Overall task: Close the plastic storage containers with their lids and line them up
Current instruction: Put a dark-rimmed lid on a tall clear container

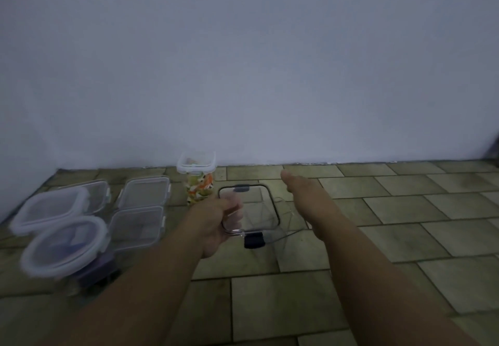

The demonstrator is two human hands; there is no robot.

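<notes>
Head view gives us the clear square container (pixel 259 214) with the black-rimmed lid right in the middle of the tiled floor (pixel 378 237), and the left hand (pixel 216 224) curls its fingers (pixel 233 212) around the lid's near-left corner. One black latch tab (pixel 253 239) hangs at the near edge, a second, greyer one (pixel 241 189) sits at the far edge. The right hand (pixel 305 191) hovers just right of the container with fingers straight and together, palm turned inward, gripping nothing; whether it touches the clear wall is hard to tell.

Just behind the left hand stands one tall jar (pixel 198 183) with colourful contents, its white-rimmed lid (pixel 196 162) on top, close to the pale wall (pixel 243 62).

Further left, count them: two clear rectangular boxes, the far one (pixel 144 191) and the near one (pixel 137 226), side by side and touching. Left of those, two more containers with thick whitish rims, a rounded-rectangular one (pixel 51 210) at the back and a round one (pixel 64 245) in front, over a purple base; both are blurred. Behind the back one peeks another clear rectangular piece (pixel 100 191), unclear whether lid or box.

That makes six containers at least, all on the floor.
</notes>
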